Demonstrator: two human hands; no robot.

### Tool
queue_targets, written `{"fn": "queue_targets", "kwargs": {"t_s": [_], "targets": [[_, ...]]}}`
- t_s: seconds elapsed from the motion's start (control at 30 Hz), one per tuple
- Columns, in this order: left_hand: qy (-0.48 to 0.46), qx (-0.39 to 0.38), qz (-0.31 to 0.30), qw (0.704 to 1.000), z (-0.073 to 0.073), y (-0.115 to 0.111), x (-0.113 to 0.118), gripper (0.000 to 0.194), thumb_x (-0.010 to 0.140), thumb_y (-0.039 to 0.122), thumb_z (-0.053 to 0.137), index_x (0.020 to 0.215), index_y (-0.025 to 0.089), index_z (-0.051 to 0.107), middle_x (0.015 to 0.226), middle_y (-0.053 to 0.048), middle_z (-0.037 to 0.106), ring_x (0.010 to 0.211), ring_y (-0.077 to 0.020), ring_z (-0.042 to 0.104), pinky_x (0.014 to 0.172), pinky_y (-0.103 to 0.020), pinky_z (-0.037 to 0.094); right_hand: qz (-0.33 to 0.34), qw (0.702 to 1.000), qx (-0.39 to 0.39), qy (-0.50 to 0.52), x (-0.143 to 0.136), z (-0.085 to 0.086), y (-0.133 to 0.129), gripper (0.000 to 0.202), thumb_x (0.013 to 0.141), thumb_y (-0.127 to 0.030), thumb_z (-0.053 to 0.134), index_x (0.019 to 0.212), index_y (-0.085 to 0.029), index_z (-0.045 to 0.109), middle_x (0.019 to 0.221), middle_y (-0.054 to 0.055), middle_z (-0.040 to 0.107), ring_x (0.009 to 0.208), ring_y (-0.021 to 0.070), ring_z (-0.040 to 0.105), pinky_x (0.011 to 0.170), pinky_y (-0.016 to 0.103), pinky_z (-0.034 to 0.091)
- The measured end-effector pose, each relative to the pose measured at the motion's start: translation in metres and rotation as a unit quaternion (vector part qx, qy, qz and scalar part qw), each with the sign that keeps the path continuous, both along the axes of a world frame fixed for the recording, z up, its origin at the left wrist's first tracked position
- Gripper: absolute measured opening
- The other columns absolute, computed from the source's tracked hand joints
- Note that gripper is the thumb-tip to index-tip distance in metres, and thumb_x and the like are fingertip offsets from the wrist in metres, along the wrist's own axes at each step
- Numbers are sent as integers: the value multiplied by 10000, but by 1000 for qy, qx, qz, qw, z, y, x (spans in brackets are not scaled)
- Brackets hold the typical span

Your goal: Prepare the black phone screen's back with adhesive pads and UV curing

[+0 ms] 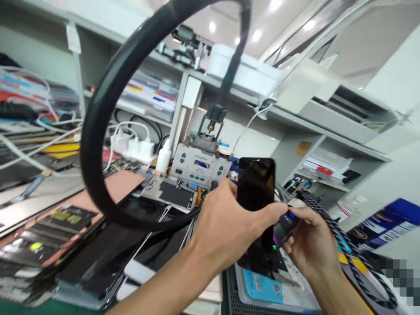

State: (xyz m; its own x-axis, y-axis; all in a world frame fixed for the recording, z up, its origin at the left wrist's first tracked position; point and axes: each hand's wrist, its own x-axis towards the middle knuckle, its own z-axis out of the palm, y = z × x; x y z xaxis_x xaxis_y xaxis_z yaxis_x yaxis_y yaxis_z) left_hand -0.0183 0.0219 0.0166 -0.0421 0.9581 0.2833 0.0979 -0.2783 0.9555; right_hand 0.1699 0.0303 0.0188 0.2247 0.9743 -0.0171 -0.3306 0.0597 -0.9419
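A dark smartphone [256, 183] stands upright, tilted slightly, its black screen facing me. My left hand [226, 223] is closed around it, fingers at its left edge and thumb stretched across the lower front. On the right, my right hand [311, 245] pinches a small black device [285, 228] with blue, purple and green lights, close against the phone's right side. The left thumb tip reaches this device too. Whether the device is plugged into the phone, I cannot tell. Below them lies a pale tray [297, 295] with a blue packet [262, 286] on it.
A thick black hose [95, 131] loops in front, up to a nozzle above a grey control unit [200, 166]. Phones and phone parts [101, 249] cover the left bench. A braided cable [341, 240] runs at right. White chargers [133, 146] and a white bottle [163, 158] stand behind.
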Motion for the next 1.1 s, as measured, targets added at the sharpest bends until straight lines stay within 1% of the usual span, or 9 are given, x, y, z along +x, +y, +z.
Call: {"fn": "queue_targets", "kwargs": {"t_s": [0.13, 0.23, 0.33, 0.47, 0.67, 0.73, 0.83, 0.97, 1.1], "targets": [[-118, -69, -103, 985, 7, 3, 0, 502, 630, 598, 785, 881, 199, 612, 856, -35, 658, 811, -214, 626, 731, -335, 508, 10, 999, 20, 41, 5, -3, 2, 227, 537, -281, 786, 666, -161, 643, 501, -50, 588, 287, 86, 442, 205, 191, 399], [-288, -157, -171, 929, 11, 7, 3, 380, 687, 473, 791, 819, 169, 607, 787, -25, 592, 744, -204, 605, 736, -409, 560, 4, 996, 36, 75, 12, -2, 3, 259, 556, -292, 789, 670, -171, 589, 516, -63, 561, 305, 72, 422, 212, 176, 388], [-367, -243, -166, 882, 9, 14, 4, 336, 758, 467, 725, 762, 157, 596, 727, -21, 556, 630, -178, 564, 595, -379, 562, -5, 994, 44, 104, 18, 1, 3, 301, 576, -314, 781, 638, -186, 515, 505, -77, 516, 310, 59, 387, 215, 162, 372], [-413, -295, -163, 846, 2, 23, 2, 377, 793, 504, 685, 758, 145, 575, 682, -13, 529, 545, -130, 518, 485, -276, 502, -9, 990, 52, 132, 25, 5, 5, 307, 611, -328, 752, 660, -204, 476, 526, -86, 500, 319, 53, 363, 220, 154, 348], [-389, -260, -161, 869, -5, 30, -2, 231, 863, 358, 654, 811, 145, 580, 668, 33, 508, 468, -63, 460, 398, -192, 431, -13, 988, 58, 144, 30, 7, 7, 266, 650, -350, 704, 657, -206, 480, 523, -76, 501, 318, 56, 363, 239, 159, 335], [-373, -262, -124, 881, -6, 32, -2, 105, 848, 207, 670, 855, 143, 587, 699, 21, 577, 484, -66, 524, 403, -178, 441, -22, 988, 68, 137, 30, 6, 6, 272, 649, -353, 698, 631, -208, 470, 507, -78, 486, 308, 58, 367, 241, 167, 336], [-350, -262, -79, 896, -7, 35, 2, 192, 792, 74, 684, 946, 150, 596, 789, -26, 688, 583, -113, 653, 505, -206, 529, -34, 989, 91, 114, 29, 4, 4, 261, 641, -364, 701, 621, -201, 499, 486, -78, 469, 309, 65, 370, 246, 180, 352], [-326, -237, -92, 911, -9, 33, 9, 235, 766, 137, 708, 982, 156, 618, 787, -56, 725, 628, -194, 700, 557, -292, 566, -45, 989, 130, 60, 23, 2, -4, 240, 646, -371, 722, 740, -174, 621, 457, -76, 463, 325, 88, 393, 254, 191, 377], [-312, -208, -102, 921, -11, 30, 13, 247, 728, 223, 743, 926, 184, 600, 745, -27, 720, 649, -202, 701, 518, -255, 517, -55, 983, 173, 4, 12, 0, -21, 325, 616, -337, 812, 851, -204, 631, 555, -63, 544, 348, 110, 455, 285, 230, 425]]}}
